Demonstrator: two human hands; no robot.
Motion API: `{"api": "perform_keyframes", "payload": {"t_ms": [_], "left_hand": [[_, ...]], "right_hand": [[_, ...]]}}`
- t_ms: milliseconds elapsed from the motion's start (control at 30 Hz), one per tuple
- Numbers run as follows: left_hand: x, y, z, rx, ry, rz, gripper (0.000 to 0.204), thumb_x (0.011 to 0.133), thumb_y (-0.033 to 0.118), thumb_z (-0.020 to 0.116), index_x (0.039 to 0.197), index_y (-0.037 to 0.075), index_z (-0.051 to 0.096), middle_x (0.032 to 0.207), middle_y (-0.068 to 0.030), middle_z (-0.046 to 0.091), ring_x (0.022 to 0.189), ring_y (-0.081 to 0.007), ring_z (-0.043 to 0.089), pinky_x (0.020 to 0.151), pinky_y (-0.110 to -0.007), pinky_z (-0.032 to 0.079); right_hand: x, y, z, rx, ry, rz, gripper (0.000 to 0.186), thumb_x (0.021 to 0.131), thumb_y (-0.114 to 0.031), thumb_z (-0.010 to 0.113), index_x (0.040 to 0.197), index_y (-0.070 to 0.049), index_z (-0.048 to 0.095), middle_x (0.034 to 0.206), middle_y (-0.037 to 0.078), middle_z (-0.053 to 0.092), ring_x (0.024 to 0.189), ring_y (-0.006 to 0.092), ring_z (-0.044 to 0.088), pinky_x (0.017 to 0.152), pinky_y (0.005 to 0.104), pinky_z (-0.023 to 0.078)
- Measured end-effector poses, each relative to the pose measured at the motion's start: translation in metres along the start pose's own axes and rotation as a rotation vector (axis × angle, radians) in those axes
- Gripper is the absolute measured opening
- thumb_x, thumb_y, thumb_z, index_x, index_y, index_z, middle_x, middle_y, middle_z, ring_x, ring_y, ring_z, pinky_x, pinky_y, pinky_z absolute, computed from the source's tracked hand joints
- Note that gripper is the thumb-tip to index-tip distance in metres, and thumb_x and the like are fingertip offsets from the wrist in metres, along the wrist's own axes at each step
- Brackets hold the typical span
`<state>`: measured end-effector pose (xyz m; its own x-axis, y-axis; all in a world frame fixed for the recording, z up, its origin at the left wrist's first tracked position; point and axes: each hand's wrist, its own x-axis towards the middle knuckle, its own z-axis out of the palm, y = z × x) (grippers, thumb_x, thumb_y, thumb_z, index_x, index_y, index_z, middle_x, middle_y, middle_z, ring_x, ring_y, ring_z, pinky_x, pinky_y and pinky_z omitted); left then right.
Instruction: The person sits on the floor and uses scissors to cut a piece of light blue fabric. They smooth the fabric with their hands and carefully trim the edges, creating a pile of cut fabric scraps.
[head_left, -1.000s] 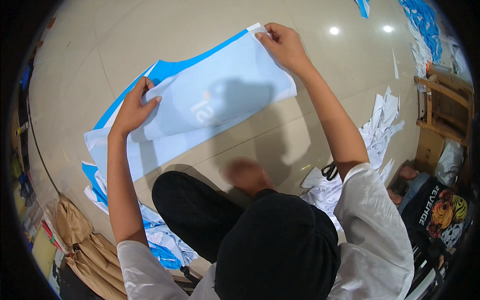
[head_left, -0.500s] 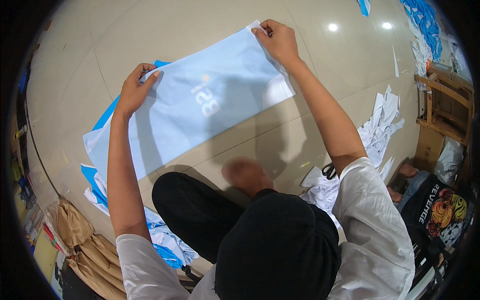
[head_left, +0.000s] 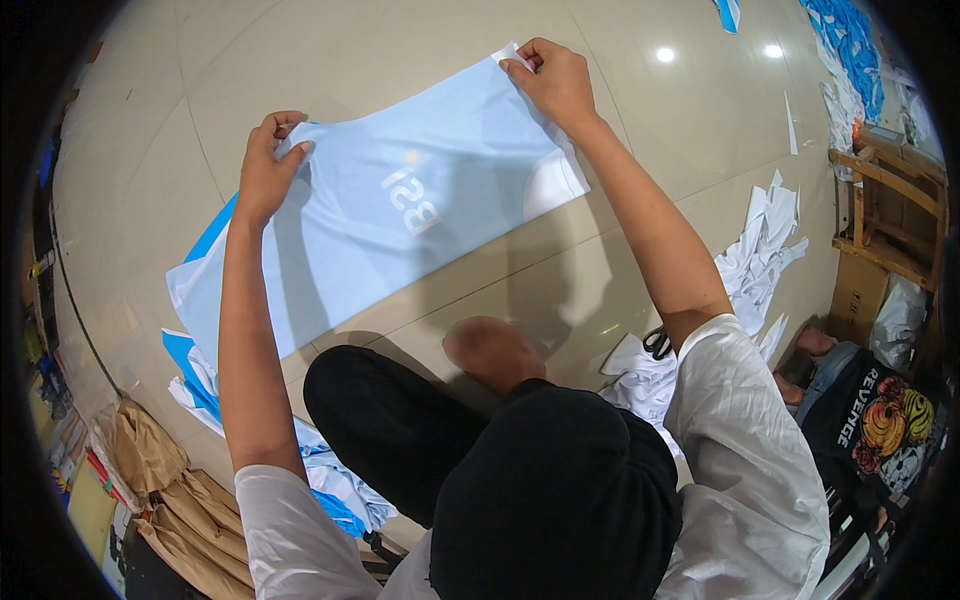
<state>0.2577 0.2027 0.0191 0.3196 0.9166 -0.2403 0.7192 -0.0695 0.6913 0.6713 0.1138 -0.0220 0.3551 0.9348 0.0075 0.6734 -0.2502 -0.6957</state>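
A light blue fabric panel [head_left: 360, 230] lies spread on the tiled floor, with a pale printed mark, a small star and white at its right end. My left hand [head_left: 268, 172] grips its far edge toward the left between thumb and fingers. At the far right corner, my right hand [head_left: 556, 85] pinches the white-tipped edge. Between the two hands the far edge dips slightly. A brighter blue piece of cloth [head_left: 212, 232] peeks out from under the panel on the left, partly behind my left forearm.
White fabric scraps [head_left: 762, 235] and black-handled scissors [head_left: 657, 343] lie to the right. Blue and white cloth [head_left: 340, 485] is heaped by my left knee. A wooden frame [head_left: 890, 205] and another person's dark printed shirt [head_left: 875, 425] are at far right; brown material [head_left: 185, 490] is at lower left.
My left hand has moved slightly up and left, drawing the panel's far edge with it. The edge now curves between my hands. My right hand has barely moved.
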Motion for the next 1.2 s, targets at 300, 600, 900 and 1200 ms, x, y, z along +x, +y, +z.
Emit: {"api": "perform_keyframes", "payload": {"t_ms": [300,600,900,1200], "left_hand": [[-0.007,0.015,0.042,0.426,0.345,0.311,0.044,0.097,0.012,0.078,0.14,0.007,0.067,0.143,-0.02,0.063,0.135,-0.0419,0.059,0.115,-0.051,0.048],[-0.022,0.101,0.151,0.268,0.076,0.602,0.054,0.107,0.02,0.069,0.158,0.008,0.056,0.166,-0.0196,0.05,0.158,-0.0459,0.04,0.131,-0.057,0.033],[0.01,0.112,0.188,0.457,0.007,0.657,0.062,0.117,0.04,0.048,0.173,0.016,0.038,0.18,-0.0082,0.036,0.167,-0.041,0.025,0.136,-0.061,0.02],[0.007,0.115,0.189,0.566,0.023,0.625,0.062,0.118,0.044,0.044,0.174,0.019,0.037,0.181,-0.0055,0.035,0.168,-0.0368,0.025,0.137,-0.059,0.019]], "right_hand": [[0.001,0.001,0.0,0.0,0.004,-0.008,0.033,0.091,-0.031,0.089,0.103,-0.001,0.081,0.082,0.008,0.078,0.07,0.018,0.07,0.069,0.0339,0.057],[0.001,0.0,0.001,0.032,-0.006,0.013,0.034,0.09,-0.032,0.088,0.104,-0.002,0.082,0.089,0.016,0.08,0.081,0.0325,0.078,0.077,0.042,0.061],[0.002,0.001,0.0,0.036,-0.011,0.038,0.039,0.089,-0.035,0.089,0.107,-0.001,0.081,0.092,0.016,0.08,0.085,0.0326,0.079,0.079,0.0426,0.062],[-0.058,0.001,-0.04,-0.033,-0.13,0.132,0.054,0.089,-0.042,0.092,0.12,-0.001,0.074,0.088,0.009,0.075,0.08,0.0227,0.073,0.076,0.037,0.059]]}}
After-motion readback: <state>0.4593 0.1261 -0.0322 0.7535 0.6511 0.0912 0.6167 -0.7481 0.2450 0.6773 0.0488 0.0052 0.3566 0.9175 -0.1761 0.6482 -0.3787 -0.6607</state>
